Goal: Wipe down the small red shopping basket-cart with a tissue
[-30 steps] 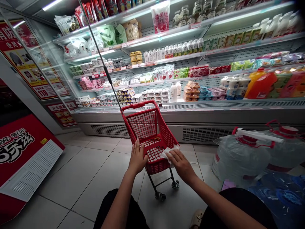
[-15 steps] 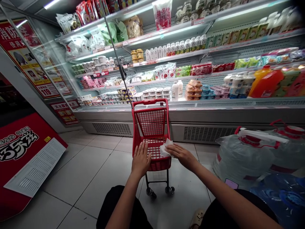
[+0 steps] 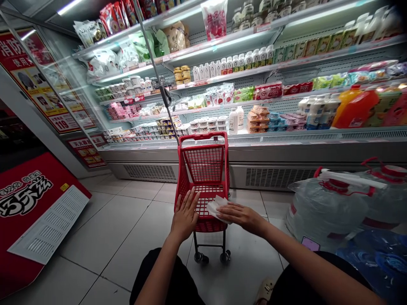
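In front of me stands a small red shopping cart (image 3: pixel 203 167) with a grid basket, on a dark frame with casters. At its near left corner my left hand (image 3: pixel 185 216) lies over the rim, fingers stretched and spread, holding nothing. My right hand (image 3: pixel 238 216) presses a white tissue (image 3: pixel 217 207) against the near right part of the rim. Its fingers lie together over the tissue, and the thumb is hidden.
Behind the cart runs a lit dairy cooler (image 3: pixel 276 150) with several stocked shelves. Large water bottles (image 3: pixel 329 207) stand at the right, a phone (image 3: pixel 310 243) near them. A red cabinet (image 3: pixel 41 212) is on the left. A thin dark pole (image 3: pixel 155 67) slants behind the cart.
My right hand and the tissue have moved slightly left and down along the near rim. The cart has tilted or turned a little. My left hand has shifted slightly left, its fingers more spread.
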The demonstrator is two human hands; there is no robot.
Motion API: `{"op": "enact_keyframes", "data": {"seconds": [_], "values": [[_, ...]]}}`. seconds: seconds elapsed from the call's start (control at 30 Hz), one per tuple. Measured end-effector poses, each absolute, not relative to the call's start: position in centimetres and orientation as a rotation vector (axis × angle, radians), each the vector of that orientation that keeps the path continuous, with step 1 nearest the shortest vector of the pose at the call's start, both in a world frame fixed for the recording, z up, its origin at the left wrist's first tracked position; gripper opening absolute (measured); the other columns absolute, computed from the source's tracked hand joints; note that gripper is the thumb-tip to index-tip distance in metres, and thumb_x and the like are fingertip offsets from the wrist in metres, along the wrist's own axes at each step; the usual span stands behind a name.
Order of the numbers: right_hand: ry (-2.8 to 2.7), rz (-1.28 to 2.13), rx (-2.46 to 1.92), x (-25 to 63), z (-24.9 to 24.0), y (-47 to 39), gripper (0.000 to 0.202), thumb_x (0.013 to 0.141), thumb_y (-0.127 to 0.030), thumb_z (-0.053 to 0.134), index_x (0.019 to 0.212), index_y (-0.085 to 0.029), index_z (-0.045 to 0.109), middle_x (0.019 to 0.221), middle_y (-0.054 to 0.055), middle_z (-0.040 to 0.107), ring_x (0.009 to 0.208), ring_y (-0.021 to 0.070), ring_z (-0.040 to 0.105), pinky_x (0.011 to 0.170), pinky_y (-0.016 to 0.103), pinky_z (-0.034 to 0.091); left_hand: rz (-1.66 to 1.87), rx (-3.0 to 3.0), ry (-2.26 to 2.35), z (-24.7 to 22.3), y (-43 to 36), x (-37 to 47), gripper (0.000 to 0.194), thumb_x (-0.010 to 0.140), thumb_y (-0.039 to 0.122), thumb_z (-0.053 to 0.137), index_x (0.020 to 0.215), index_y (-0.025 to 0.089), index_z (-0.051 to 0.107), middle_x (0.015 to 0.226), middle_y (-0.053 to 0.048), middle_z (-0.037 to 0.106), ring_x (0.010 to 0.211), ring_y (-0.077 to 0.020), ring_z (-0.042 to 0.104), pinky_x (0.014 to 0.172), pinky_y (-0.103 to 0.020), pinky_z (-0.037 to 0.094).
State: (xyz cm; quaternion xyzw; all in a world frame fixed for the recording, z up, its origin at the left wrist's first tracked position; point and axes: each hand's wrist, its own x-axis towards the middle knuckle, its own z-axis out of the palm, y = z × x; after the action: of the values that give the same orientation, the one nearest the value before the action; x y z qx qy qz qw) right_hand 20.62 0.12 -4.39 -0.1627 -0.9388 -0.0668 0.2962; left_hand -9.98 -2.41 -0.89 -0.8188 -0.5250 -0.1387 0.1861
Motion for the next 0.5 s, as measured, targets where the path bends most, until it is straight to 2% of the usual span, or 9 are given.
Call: {"op": "enact_keyframes", "data": {"seconds": [0.23, 0.37, 0.5], "values": [[-2.322, -0.193, -0.663, 20.5, -3.0, 6.9, 0.056, 0.099, -0.001, 0.046, 0.147, -0.028, 0.055, 0.141, 0.007, 0.067, 0.132, 0.0199, 0.061, 0.117, 0.049, 0.048, -0.363, -2.335, -1.457, -0.4, -2.9, -10.7, 0.083, 0.095, 0.009, 0.037, 0.166, 0.034, 0.004, 0.174, 0.003, 0.014, 0.159, -0.0183, 0.020, 0.131, -0.044, 0.008], [-2.292, -0.197, -0.690, 18.1, -3.3, 4.4, 0.047, 0.099, -0.003, 0.049, 0.138, -0.024, 0.062, 0.133, 0.008, 0.070, 0.130, 0.0219, 0.063, 0.115, 0.048, 0.051, -0.349, -2.338, -1.435, -0.3, -2.1, -13.2, 0.080, 0.095, 0.012, 0.039, 0.166, 0.033, 0.008, 0.174, 0.002, 0.016, 0.159, -0.0185, 0.020, 0.132, -0.044, 0.007], [-2.347, -0.219, -0.618, 14.8, -3.9, 0.0, 0.047, 0.102, -0.008, 0.048, 0.146, -0.023, 0.056, 0.141, 0.008, 0.067, 0.137, 0.0219, 0.057, 0.118, 0.046, 0.048, -0.383, -2.259, -1.547, -0.6, -1.1, -15.3, 0.072, 0.100, 0.023, 0.039, 0.167, 0.031, 0.011, 0.172, -0.002, 0.024, 0.158, -0.0206, 0.025, 0.131, -0.048, 0.006]]}}
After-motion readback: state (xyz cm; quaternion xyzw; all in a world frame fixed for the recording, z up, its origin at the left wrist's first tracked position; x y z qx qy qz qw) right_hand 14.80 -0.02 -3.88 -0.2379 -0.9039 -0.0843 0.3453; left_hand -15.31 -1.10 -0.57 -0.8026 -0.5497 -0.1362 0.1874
